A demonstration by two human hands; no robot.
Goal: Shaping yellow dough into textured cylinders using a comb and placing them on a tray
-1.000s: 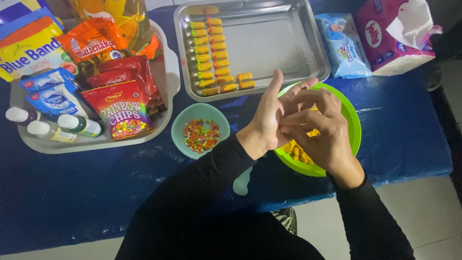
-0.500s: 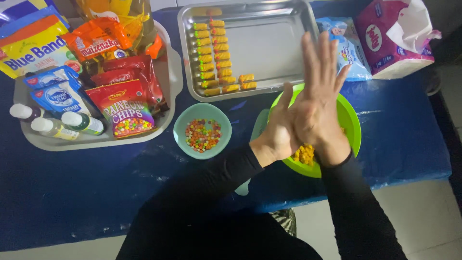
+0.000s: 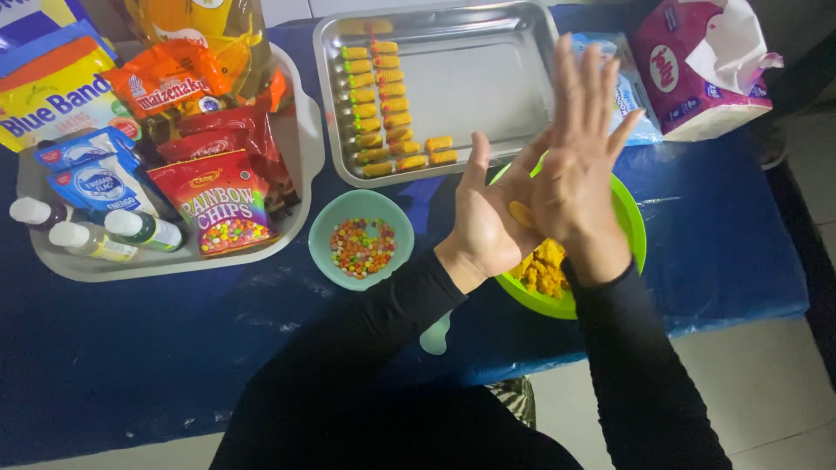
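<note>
Two hands meet palm to palm right over the round bright-green plastic bowl [image 3: 631,228], and between them you have a small yellow lump of dough [image 3: 521,214], only its edge peeping out at the gap. Your left hand [image 3: 488,218] lies underneath with the palm turned up and the thumb lifted; your right hand [image 3: 582,170] lies flat across it, fingers spread wide and pointing away from you. Neither hand curls shut: the piece is pressed between flat palms, not pinched. Its long axis cannot be told, since the palms hide most of it.

Below your wrists, inside the green bowl, sits the remaining crumbly yellow dough [image 3: 544,268], on the side of the bowl nearest you. Just left of the green bowl stands a small pale-teal bowl of many-coloured sweets [image 3: 361,244], nearer your left hand than your right.

Beyond the green bowl lies the shallow rectangular steel tray [image 3: 488,78], with two rows of short yellow dough rolls tipped green [image 3: 376,109] along its left side, each lying crosswise. Farther left of the green bowl, a grey plastic tray [image 3: 300,157] carries snack packets and small bottles. Beyond and right of the green bowl rests a pink tissue pack [image 3: 697,74] on the blue-covered tabletop [image 3: 723,252].
</note>
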